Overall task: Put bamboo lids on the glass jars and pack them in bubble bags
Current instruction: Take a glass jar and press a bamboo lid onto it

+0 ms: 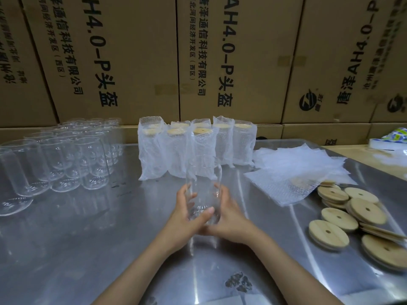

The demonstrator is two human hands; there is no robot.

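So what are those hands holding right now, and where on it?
An empty glass jar with no lid, held upright. The left hand and right hand wrap its lower half from opposite sides.

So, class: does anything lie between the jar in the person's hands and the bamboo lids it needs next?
Nothing visible does. Both hands hold the open jar mid-table; the loose lids lie to its right across bare steel table. The bubble bags sit further back, overlapping only the farthest lids.
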